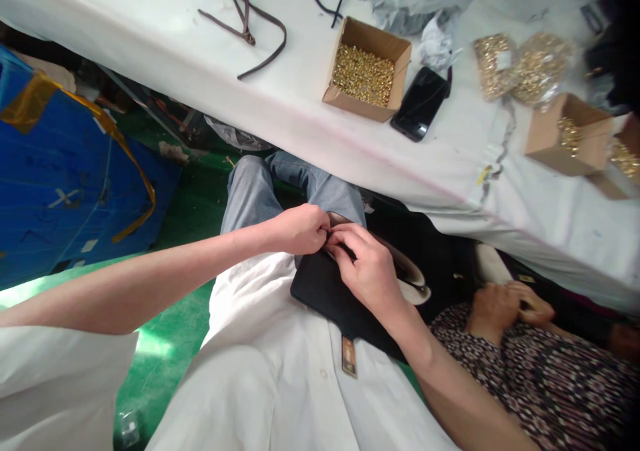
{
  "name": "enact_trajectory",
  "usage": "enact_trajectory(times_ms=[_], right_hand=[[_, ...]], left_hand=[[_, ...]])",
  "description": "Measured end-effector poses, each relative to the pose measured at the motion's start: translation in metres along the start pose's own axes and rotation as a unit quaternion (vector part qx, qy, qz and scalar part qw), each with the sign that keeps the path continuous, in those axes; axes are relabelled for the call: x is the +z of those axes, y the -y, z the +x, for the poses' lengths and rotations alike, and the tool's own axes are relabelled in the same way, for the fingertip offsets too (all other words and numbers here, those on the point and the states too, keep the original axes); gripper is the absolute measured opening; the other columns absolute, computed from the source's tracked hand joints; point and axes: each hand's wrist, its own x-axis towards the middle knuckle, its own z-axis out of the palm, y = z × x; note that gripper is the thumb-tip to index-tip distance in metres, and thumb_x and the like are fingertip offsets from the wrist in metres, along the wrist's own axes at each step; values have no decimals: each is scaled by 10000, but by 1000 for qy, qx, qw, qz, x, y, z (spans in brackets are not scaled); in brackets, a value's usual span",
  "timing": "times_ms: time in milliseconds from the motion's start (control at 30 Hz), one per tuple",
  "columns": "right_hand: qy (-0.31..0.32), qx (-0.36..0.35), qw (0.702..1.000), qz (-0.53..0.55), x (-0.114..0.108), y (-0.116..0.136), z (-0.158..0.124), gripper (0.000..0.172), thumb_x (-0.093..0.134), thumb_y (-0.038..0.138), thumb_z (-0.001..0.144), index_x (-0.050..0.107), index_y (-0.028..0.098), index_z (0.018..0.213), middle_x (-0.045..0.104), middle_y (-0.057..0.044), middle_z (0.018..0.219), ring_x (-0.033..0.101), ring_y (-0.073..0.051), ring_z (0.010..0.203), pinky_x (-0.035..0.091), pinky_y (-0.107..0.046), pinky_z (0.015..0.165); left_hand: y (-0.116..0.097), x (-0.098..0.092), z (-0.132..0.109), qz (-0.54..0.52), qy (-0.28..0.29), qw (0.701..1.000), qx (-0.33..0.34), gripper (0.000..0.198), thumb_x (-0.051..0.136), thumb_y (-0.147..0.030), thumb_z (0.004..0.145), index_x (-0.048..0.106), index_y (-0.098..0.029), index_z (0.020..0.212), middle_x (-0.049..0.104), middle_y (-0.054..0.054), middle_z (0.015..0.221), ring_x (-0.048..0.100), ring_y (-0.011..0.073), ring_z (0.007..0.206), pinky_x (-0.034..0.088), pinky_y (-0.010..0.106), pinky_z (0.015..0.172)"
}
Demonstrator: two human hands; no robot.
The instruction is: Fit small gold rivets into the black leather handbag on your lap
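A black bag [327, 297] with a pale lining showing along its open edge lies across my lap. My left hand [306, 229] is closed at the bag's upper left corner, its fingers curled in. Right beside it, my right hand [364, 264] pinches the same corner between thumb and fingers. Whatever small part sits between the fingertips is hidden. A small brown tag [349, 356] hangs by the bag's lower edge, over my white shirt.
On the white-covered table [165, 44] stand a carton of gold-coloured metal pieces [363, 74], a black phone [421, 104], brown straps [270, 21] and bags of gold pieces [543, 67]. A co-worker's hands [505, 307] are at the right. A blue box [65, 177] stands left.
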Motion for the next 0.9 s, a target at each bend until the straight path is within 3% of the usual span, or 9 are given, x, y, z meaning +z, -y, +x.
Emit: enact_trajectory(times_ms=[233,567,900], right_hand=[[-25,-1,1000,15,1,6,-1,138,667,137,1070,714,267,1072,773,-41,1221,755,-258,1164,601,-443,1060],[-45,-9,999,26,2,6,-1,156,720,114,1042,730,269,1047,788,-12,1180,762,-230,1132,603,-421,1048],[-48,48,996,55,-1,5,1,123,807,163,984,745,269,990,816,10,1137,793,-223,1061,639,-389,966]], left_hand=[[1,1,-1,-8,-5,1000,-3,268,583,-122,952,826,-161,847,811,79,848,660,199,704,446,316,664],[2,3,-2,-3,-13,1000,7,250,593,-140,929,821,-182,833,782,59,794,616,195,661,405,321,611],[-2,2,-3,16,-11,1000,-11,275,586,-155,947,854,-184,893,806,85,833,675,220,699,431,314,617]])
